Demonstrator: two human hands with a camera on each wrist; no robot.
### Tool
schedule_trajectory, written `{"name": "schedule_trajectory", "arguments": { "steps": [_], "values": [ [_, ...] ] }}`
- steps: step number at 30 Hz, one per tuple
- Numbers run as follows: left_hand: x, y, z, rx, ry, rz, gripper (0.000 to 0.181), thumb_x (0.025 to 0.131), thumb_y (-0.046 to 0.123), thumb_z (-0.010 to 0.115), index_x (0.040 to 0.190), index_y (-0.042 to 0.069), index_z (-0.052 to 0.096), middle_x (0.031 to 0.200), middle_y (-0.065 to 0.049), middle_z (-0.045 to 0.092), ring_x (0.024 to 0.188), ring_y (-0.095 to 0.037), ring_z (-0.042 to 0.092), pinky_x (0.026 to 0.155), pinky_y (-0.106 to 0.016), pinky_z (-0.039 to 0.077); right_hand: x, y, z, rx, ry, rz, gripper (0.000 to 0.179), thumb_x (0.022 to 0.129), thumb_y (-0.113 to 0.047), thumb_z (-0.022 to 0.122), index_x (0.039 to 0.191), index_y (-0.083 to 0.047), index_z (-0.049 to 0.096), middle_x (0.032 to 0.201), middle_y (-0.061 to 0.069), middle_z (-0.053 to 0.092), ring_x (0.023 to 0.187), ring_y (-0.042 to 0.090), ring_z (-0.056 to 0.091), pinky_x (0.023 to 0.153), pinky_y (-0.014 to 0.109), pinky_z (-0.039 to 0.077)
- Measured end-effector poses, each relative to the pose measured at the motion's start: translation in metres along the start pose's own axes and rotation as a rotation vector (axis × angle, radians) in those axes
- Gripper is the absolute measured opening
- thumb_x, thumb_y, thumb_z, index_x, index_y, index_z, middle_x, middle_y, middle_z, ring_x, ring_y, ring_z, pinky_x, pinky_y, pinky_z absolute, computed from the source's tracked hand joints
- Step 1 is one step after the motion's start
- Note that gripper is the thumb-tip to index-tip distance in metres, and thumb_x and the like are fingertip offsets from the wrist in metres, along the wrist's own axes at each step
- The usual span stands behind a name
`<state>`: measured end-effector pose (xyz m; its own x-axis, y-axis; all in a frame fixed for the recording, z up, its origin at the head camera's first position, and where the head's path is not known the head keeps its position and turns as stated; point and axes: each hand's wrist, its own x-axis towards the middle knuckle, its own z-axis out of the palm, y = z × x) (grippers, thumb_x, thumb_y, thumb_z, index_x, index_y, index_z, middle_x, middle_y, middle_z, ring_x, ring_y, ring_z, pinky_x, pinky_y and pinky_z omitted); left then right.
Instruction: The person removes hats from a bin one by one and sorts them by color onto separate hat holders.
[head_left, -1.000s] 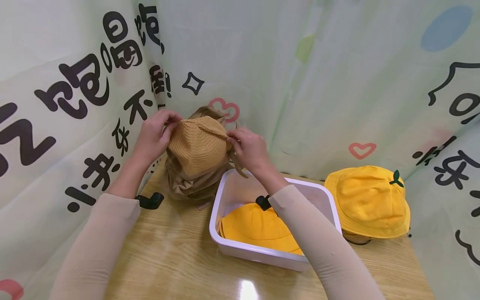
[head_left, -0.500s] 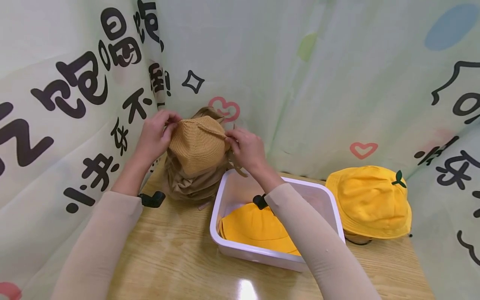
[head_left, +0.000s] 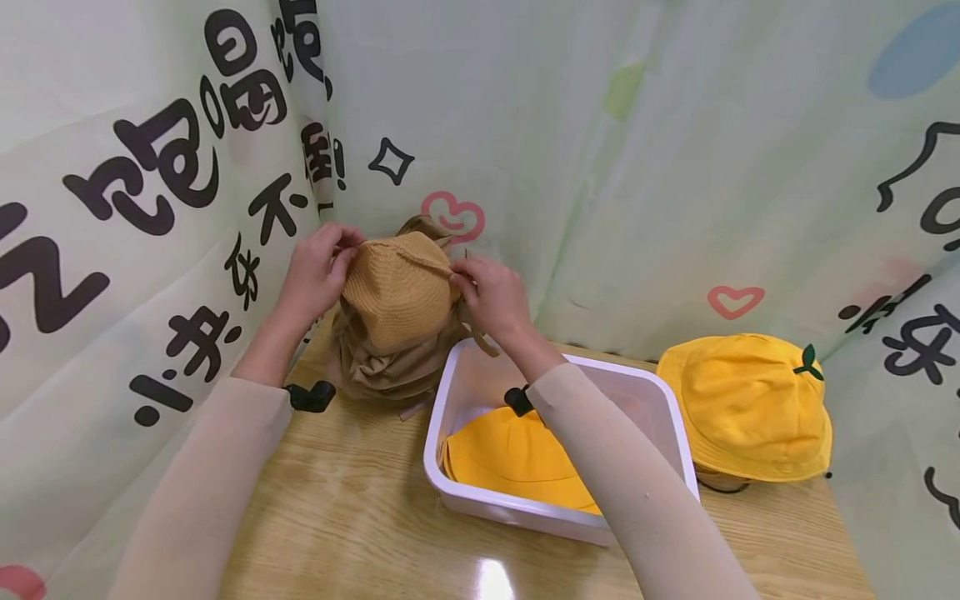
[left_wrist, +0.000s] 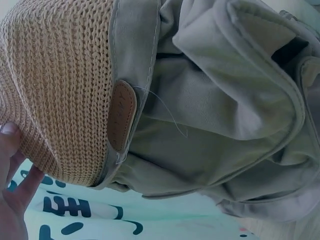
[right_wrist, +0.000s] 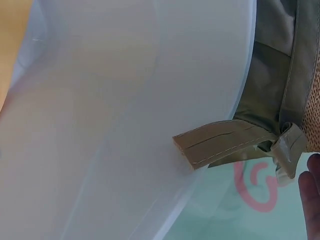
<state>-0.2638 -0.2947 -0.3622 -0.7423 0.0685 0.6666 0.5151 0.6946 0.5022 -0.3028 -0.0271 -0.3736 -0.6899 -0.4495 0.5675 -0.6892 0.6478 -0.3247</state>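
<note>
A sun hat with a tan knitted crown (head_left: 397,292) and a drooping khaki cloth brim (head_left: 382,371) stands at the back left of the table. My left hand (head_left: 318,265) pinches the left side of its crown between thumb and fingers. On the opposite side, my right hand (head_left: 492,293) pinches the crown's right edge. A brown leather patch (left_wrist: 121,116) is sewn on the hat's band in the left wrist view. In the right wrist view a tied khaki strap (right_wrist: 225,142) hangs near my right fingertips (right_wrist: 312,175). What supports the hat is hidden beneath it.
A white plastic bin (head_left: 517,507) holding folded yellow hats (head_left: 510,458) stands right of the sun hat, under my right forearm. Farther right sits a yellow bucket hat (head_left: 750,408) with a green sprout (head_left: 808,363). Printed curtains (head_left: 487,108) enclose the wooden table (head_left: 360,517).
The head view has shifted slightly, so the bin and yellow hat appear a little farther right. Both hands keep their pinch on the sun hat's crown, almost still.
</note>
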Motion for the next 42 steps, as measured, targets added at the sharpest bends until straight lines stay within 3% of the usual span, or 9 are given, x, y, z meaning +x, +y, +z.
{"name": "schedule_trajectory", "arguments": {
  "steps": [8, 13, 15, 18, 21, 24, 27, 39, 42],
  "values": [
    [0.002, -0.003, 0.010, 0.016, -0.040, -0.033, 0.009, 0.095, -0.006, 0.059, 0.103, -0.004, 0.064, 0.101, -0.021, 0.065, 0.094, -0.034, 0.063, 0.083, -0.046, 0.050, 0.001, 0.004, 0.006, -0.017, -0.083, 0.098, 0.017, 0.097, -0.020, 0.066, 0.108, -0.012, 0.076, 0.106, 0.004, 0.074, 0.095, 0.022, 0.069, 0.083, 0.041, 0.054],
    [-0.004, -0.001, 0.019, 0.008, 0.003, 0.041, 0.016, 0.099, 0.001, 0.054, 0.111, -0.005, 0.063, 0.109, -0.022, 0.063, 0.102, -0.036, 0.059, 0.090, -0.048, 0.047, -0.002, 0.005, 0.010, 0.053, -0.077, 0.123, 0.021, 0.098, -0.022, 0.066, 0.114, -0.011, 0.073, 0.110, 0.004, 0.073, 0.099, 0.021, 0.069, 0.085, 0.038, 0.055],
    [-0.008, 0.004, 0.023, 0.038, -0.005, 0.105, 0.032, 0.099, 0.018, 0.055, 0.123, -0.002, 0.061, 0.123, -0.022, 0.060, 0.114, -0.037, 0.055, 0.098, -0.051, 0.043, -0.004, 0.005, 0.010, 0.101, -0.058, 0.102, 0.029, 0.099, -0.024, 0.064, 0.124, -0.010, 0.068, 0.119, 0.005, 0.070, 0.102, 0.021, 0.068, 0.086, 0.036, 0.055],
    [-0.014, 0.012, 0.031, 0.147, -0.085, 0.186, 0.069, 0.094, 0.054, 0.054, 0.145, 0.009, 0.048, 0.149, -0.017, 0.046, 0.138, -0.039, 0.039, 0.111, -0.060, 0.033, -0.006, 0.002, 0.011, 0.147, -0.056, 0.045, 0.046, 0.101, -0.029, 0.059, 0.144, -0.013, 0.053, 0.141, 0.008, 0.059, 0.122, 0.024, 0.061, 0.100, 0.038, 0.050],
    [-0.017, 0.015, 0.039, 0.256, -0.156, 0.234, 0.092, 0.085, 0.074, 0.052, 0.155, 0.017, 0.034, 0.160, -0.014, 0.031, 0.147, -0.042, 0.024, 0.110, -0.070, 0.025, -0.004, -0.002, 0.010, 0.156, -0.112, -0.015, 0.057, 0.103, -0.034, 0.053, 0.155, -0.018, 0.037, 0.157, 0.008, 0.041, 0.140, 0.028, 0.045, 0.113, 0.046, 0.038],
    [-0.018, 0.014, 0.045, 0.299, -0.154, 0.244, 0.096, 0.081, 0.070, 0.060, 0.156, 0.017, 0.031, 0.161, -0.013, 0.029, 0.147, -0.044, 0.023, 0.106, -0.076, 0.024, -0.002, -0.005, 0.012, 0.193, -0.211, -0.025, 0.059, 0.105, -0.038, 0.047, 0.159, -0.024, 0.027, 0.163, 0.006, 0.027, 0.148, 0.030, 0.031, 0.118, 0.051, 0.028],
    [-0.017, 0.012, 0.048, 0.307, -0.137, 0.238, 0.099, 0.075, 0.062, 0.070, 0.155, 0.017, 0.033, 0.160, -0.012, 0.031, 0.146, -0.046, 0.025, 0.104, -0.077, 0.026, 0.000, -0.006, 0.017, 0.213, -0.262, -0.007, 0.057, 0.106, -0.036, 0.043, 0.160, -0.025, 0.026, 0.164, 0.006, 0.025, 0.150, 0.029, 0.028, 0.120, 0.050, 0.024],
    [-0.014, 0.010, 0.052, 0.338, -0.216, 0.185, 0.100, 0.076, 0.062, 0.072, 0.157, 0.019, 0.030, 0.162, -0.010, 0.027, 0.146, -0.048, 0.022, 0.103, -0.080, 0.023, 0.002, -0.004, 0.033, 0.196, -0.215, 0.024, 0.051, 0.108, -0.023, 0.042, 0.158, -0.019, 0.032, 0.161, 0.009, 0.033, 0.148, 0.026, 0.033, 0.120, 0.044, 0.026],
    [-0.013, 0.011, 0.054, 0.350, -0.228, 0.186, 0.100, 0.076, 0.061, 0.072, 0.156, 0.019, 0.031, 0.162, -0.010, 0.027, 0.146, -0.048, 0.023, 0.102, -0.081, 0.023, 0.002, -0.001, 0.036, 0.187, -0.200, 0.043, 0.052, 0.107, -0.020, 0.044, 0.158, -0.021, 0.032, 0.150, 0.012, 0.050, 0.136, 0.032, 0.049, 0.115, 0.045, 0.036]
  ]
}}
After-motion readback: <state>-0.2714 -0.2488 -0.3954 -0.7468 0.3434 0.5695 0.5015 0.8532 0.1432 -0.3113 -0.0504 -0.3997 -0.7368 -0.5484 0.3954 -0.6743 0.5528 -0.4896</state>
